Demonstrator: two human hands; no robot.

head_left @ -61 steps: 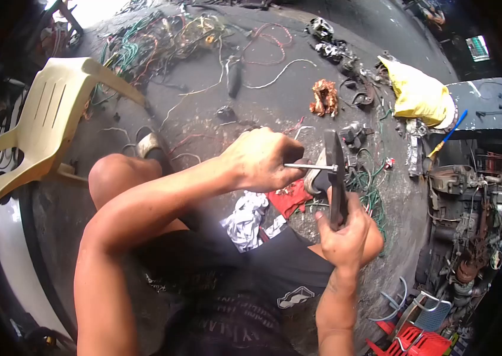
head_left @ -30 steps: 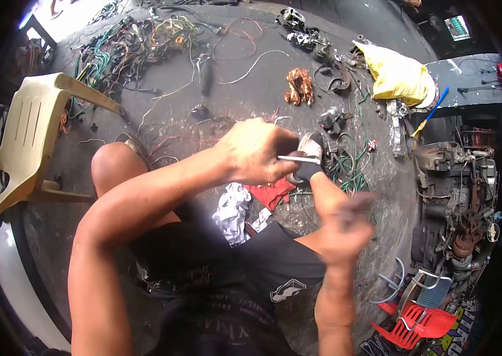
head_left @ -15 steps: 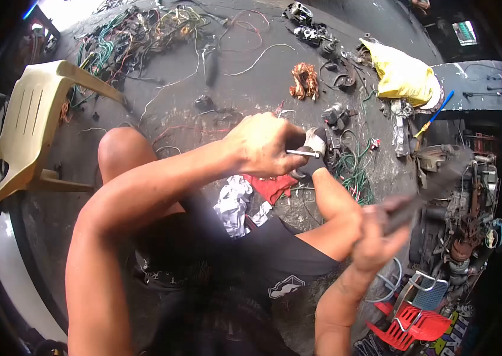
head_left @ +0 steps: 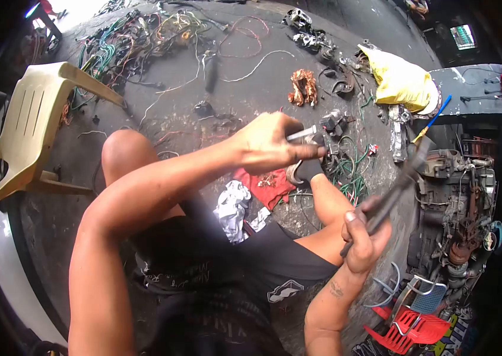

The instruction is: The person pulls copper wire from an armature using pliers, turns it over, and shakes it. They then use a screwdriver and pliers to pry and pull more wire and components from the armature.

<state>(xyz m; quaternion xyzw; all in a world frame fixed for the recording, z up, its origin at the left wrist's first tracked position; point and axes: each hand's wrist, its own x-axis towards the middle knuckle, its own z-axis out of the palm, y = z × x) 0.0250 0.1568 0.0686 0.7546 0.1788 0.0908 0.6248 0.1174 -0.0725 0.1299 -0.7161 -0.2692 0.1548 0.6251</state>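
Observation:
My left hand (head_left: pixel 269 144) is closed around a short pale metallic rod (head_left: pixel 302 133), whose end sticks out past the fingers, above the floor near my foot. Low on the right, my right hand (head_left: pixel 367 238) grips a long dark bar-like tool (head_left: pixel 394 197). That tool slants up and to the right, its far end smeared by motion, so I cannot tell its exact kind. Beneath the left hand lies a red cloth (head_left: pixel 267 188) with small copper-coloured bits on it. Crumpled white paper (head_left: pixel 232 204) rests beside the cloth, between my legs.
Tangled wires (head_left: pixel 144 38) spread over the floor at the back left. A beige plastic chair (head_left: pixel 31 113) stands at left. Copper scrap (head_left: pixel 303 87), a yellow sack (head_left: pixel 399 80) and green wire (head_left: pixel 349 172) lie ahead. Engine parts (head_left: pixel 458 202) and a red chair (head_left: pixel 417 329) line the right.
My right hand has swung slightly down and left with the dark tool, which shows more sharply. The rod in my left hand has turned so its end points more upward.

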